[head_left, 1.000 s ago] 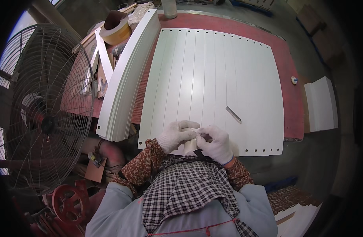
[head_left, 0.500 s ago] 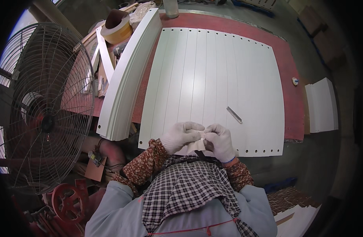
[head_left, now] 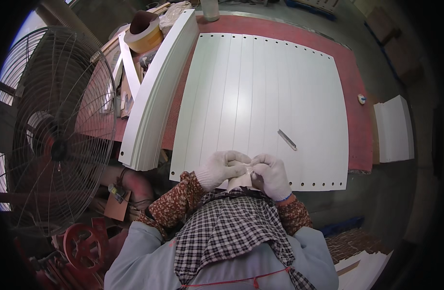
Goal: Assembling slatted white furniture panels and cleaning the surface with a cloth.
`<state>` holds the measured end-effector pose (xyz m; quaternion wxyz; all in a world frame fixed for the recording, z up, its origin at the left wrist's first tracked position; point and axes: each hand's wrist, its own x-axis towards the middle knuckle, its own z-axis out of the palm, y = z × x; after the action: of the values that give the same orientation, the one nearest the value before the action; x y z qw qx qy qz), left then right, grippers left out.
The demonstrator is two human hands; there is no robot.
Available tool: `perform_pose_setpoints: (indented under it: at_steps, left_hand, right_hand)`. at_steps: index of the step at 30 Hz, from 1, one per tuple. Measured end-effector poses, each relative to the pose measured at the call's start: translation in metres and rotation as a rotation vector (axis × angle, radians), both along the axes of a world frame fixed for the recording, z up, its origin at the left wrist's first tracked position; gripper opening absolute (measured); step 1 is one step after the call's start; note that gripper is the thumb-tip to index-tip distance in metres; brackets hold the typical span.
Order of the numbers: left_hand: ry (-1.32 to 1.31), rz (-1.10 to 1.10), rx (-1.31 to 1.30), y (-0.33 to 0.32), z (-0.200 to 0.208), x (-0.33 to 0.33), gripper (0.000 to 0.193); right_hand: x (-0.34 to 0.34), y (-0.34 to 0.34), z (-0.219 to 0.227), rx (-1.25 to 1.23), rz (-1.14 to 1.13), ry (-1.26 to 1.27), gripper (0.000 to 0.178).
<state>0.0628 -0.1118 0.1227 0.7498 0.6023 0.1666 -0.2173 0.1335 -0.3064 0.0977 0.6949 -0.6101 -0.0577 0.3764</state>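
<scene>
Fingers (head_left: pixel 237 156) of left hand (head_left: pixel 218 170) and right hand (head_left: pixel 272 178), closed, pinch cream piece (head_left: pixel 240 182) hanging below.

Pale, curved piece (head_left: pixel 239 182) between both hands (head_left: pixel 221 170) (head_left: pixel 272 179)

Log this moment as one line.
left hand: holding pale piece | right hand: pinching same piece | ahead: white panels, holed at ends | on panels: slim grey tool, untouched
</scene>
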Motion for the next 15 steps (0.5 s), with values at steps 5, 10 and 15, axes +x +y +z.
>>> perform_pose_setpoints:
  at_steps: [5,10,15]
  left_hand:
    - [-0.021,-0.020,0.020,-0.001,0.006,0.003,0.042]
    - [-0.025,-0.053,0.079,0.000,0.009,0.000,0.043]
    - [0.005,-0.064,0.119,0.026,0.009,-0.015,0.042]
  right_hand:
    - [-0.006,0.004,-0.005,0.240,-0.177,0.302,0.010]
    - [-0.011,0.002,0.017,-0.029,-0.074,0.019,0.009]
    - [0.026,-0.036,-0.006,0.025,-0.267,-0.456,0.012]
